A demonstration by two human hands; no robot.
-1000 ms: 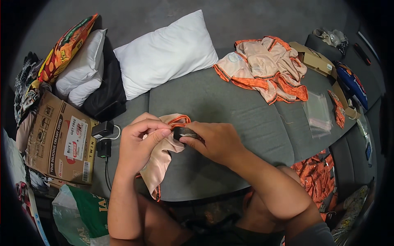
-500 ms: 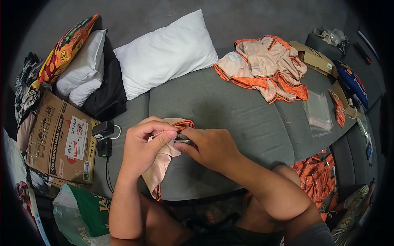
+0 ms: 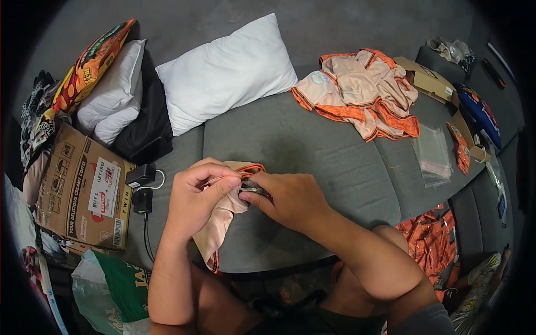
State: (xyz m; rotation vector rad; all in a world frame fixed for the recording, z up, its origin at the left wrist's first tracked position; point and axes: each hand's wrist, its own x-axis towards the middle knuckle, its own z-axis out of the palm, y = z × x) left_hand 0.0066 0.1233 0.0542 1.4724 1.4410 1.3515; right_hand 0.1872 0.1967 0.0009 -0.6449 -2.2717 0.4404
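A peach piece of cloth with orange and black trim (image 3: 215, 231) hangs between my hands over the front of the grey sofa seat. My left hand (image 3: 204, 190) is closed, thumb against forefinger, pinching its upper edge. My right hand (image 3: 290, 198) is wrapped round a small metal cutting tool that looks like thread snips (image 3: 252, 188), its tip close to my left thumb. Most of the tool is hidden inside my fingers. Any thread at the cloth's edge is too fine to make out.
A white pillow (image 3: 226, 75) leans at the back, with a peach and orange garment (image 3: 365, 92) right of it. Clear plastic sleeves (image 3: 434, 156) lie farther right. At left are a cardboard box (image 3: 81, 187), black chargers (image 3: 142, 198) with cables, and a green bag (image 3: 125, 285). Orange packets (image 3: 430, 237) lie lower right.
My right hand has shifted very slightly, and the metal tool has turned a little in its fingers. The left hand keeps its pinch on the cloth in the same place.
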